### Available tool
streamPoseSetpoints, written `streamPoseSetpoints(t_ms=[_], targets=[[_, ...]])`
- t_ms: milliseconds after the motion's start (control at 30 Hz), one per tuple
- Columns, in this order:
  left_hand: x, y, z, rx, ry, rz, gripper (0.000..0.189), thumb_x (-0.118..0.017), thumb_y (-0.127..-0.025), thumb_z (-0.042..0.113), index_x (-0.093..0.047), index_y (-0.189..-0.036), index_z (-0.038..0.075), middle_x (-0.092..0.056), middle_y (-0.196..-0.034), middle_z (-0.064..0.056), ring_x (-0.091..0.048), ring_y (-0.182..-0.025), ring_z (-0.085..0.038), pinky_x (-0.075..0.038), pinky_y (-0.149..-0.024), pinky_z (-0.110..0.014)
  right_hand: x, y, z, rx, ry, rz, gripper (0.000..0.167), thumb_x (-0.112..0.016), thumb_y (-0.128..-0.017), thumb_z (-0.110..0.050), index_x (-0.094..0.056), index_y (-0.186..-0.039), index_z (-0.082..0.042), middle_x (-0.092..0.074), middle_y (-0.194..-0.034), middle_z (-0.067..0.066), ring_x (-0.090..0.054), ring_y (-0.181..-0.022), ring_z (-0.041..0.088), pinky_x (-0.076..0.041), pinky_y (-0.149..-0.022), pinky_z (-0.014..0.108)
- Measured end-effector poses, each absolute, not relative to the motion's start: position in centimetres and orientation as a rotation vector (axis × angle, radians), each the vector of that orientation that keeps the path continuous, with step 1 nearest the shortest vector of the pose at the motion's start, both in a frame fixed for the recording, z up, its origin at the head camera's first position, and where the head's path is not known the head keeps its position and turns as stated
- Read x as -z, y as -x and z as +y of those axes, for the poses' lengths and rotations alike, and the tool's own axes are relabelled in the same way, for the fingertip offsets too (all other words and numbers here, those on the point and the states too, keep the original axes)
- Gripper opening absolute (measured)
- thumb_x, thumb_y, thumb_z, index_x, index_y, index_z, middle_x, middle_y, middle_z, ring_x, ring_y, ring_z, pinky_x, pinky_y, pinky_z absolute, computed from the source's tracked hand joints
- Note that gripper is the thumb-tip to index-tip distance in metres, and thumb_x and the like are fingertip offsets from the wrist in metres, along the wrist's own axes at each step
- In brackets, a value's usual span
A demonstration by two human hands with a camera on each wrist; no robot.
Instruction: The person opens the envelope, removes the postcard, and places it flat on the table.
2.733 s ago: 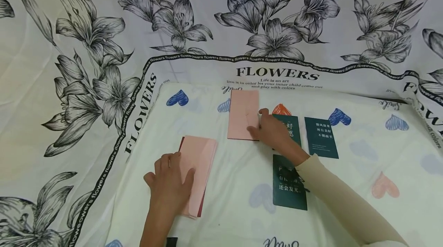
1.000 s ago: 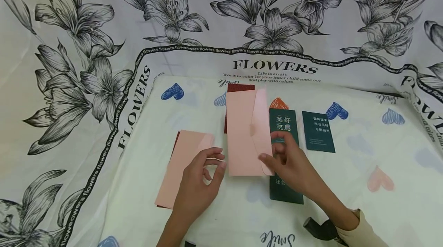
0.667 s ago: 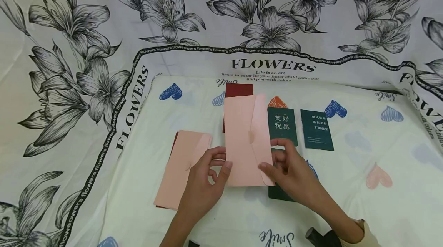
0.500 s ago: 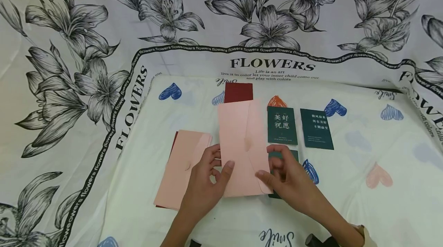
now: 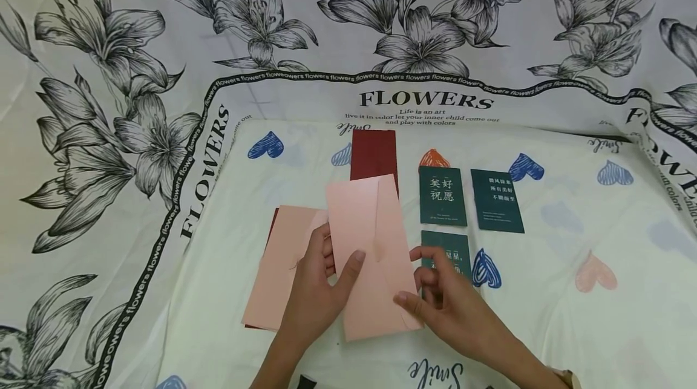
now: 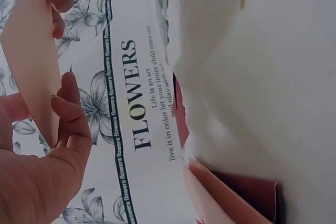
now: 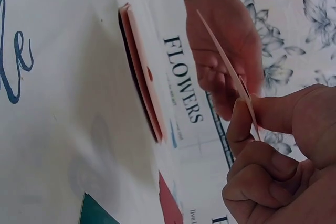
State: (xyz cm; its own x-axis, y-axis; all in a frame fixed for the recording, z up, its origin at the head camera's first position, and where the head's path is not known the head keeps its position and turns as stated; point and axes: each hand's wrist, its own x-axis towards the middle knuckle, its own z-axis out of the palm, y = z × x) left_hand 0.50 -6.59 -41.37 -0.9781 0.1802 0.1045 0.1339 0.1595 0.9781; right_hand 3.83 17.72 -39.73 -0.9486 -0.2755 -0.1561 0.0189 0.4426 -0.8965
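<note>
A pink envelope (image 5: pixel 370 262) is held up off the cloth between both hands, its flap side facing the head camera. My left hand (image 5: pixel 323 292) grips its left edge, thumb in front and fingers behind. At the lower right edge my right hand (image 5: pixel 449 301) pinches it between thumb and fingers, as the right wrist view also shows on the envelope (image 7: pixel 223 56). Left of the hands lies a stack of pink envelopes (image 5: pixel 272 274) with dark red showing along one edge. Behind the held envelope a dark red envelope (image 5: pixel 374 153) lies on the cloth, its lower part hidden.
Several dark green cards with white writing lie to the right: one card (image 5: pixel 443 195), another card (image 5: pixel 497 200) beside it, and a card (image 5: pixel 446 250) partly behind my right hand. The white cloth (image 5: pixel 544 328) has printed hearts and lettering.
My right hand has lifted the pink envelope from the red one and drawn it nearer and leftward, tilting it. My left hand has left the stack and taken the envelope's left edge.
</note>
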Motion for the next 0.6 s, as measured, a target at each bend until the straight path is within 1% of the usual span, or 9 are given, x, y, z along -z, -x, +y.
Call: streamPoseSetpoints(t_ms=[133, 267, 367, 500, 600], targets=[[41.2, -0.4, -6.7, -2.035, -0.348, 2.332, 0.053, -0.069, -0.105, 0.027, -0.042, -0.151, 0.019, -0.075, -0.123, 0.003, -0.075, -0.099, -0.018, -0.061, -0.083, -0.034, 39.8, -4.3, 17.6, 1.517, 0.239, 2.408, 0.061, -0.079, -0.096, -0.042, -0.043, -0.141, -0.025, -0.052, -0.074, 0.004, -0.048, -0.056, 0.012, -0.039, -0.049, 0.024], [41.1, -0.4, -6.8, -2.087, -0.372, 2.292, 0.053, -0.07, -0.105, 0.022, -0.043, -0.15, 0.02, -0.076, -0.117, 0.001, -0.074, -0.088, -0.021, -0.061, -0.072, -0.033, 39.8, -4.6, 17.5, 1.474, 0.238, 2.428, 0.063, -0.078, -0.097, -0.044, -0.041, -0.144, -0.025, -0.052, -0.074, 0.002, -0.05, -0.058, 0.013, -0.042, -0.05, 0.024], [41.1, -0.6, -6.5, -2.098, -0.378, 2.284, 0.052, -0.071, -0.104, 0.022, -0.044, -0.149, 0.022, -0.077, -0.113, 0.001, -0.074, -0.08, -0.021, -0.06, -0.067, -0.033, 39.8, -4.7, 17.4, 1.39, 0.241, 2.499, 0.066, -0.074, -0.098, -0.049, -0.038, -0.148, -0.027, -0.052, -0.073, -0.002, -0.052, -0.058, 0.012, -0.043, -0.049, 0.024], [41.2, -0.9, -5.9, -2.068, -0.398, 2.313, 0.051, -0.072, -0.103, 0.023, -0.045, -0.147, 0.024, -0.077, -0.109, 0.005, -0.075, -0.076, -0.018, -0.061, -0.064, -0.035, 39.5, -4.5, 17.3, 1.295, 0.273, 2.623, 0.07, -0.071, -0.099, -0.052, -0.034, -0.153, -0.028, -0.055, -0.074, -0.013, -0.052, -0.058, 0.008, -0.042, -0.048, 0.023], [41.3, -1.1, -5.4, -2.045, -0.432, 2.344, 0.051, -0.072, -0.103, 0.023, -0.045, -0.146, 0.025, -0.077, -0.109, 0.006, -0.076, -0.077, -0.016, -0.062, -0.065, -0.035, 39.2, -4.2, 17.2, 1.267, 0.272, 2.685, 0.072, -0.07, -0.1, -0.054, -0.032, -0.155, -0.026, -0.059, -0.078, -0.016, -0.053, -0.057, 0.007, -0.043, -0.048, 0.023]])
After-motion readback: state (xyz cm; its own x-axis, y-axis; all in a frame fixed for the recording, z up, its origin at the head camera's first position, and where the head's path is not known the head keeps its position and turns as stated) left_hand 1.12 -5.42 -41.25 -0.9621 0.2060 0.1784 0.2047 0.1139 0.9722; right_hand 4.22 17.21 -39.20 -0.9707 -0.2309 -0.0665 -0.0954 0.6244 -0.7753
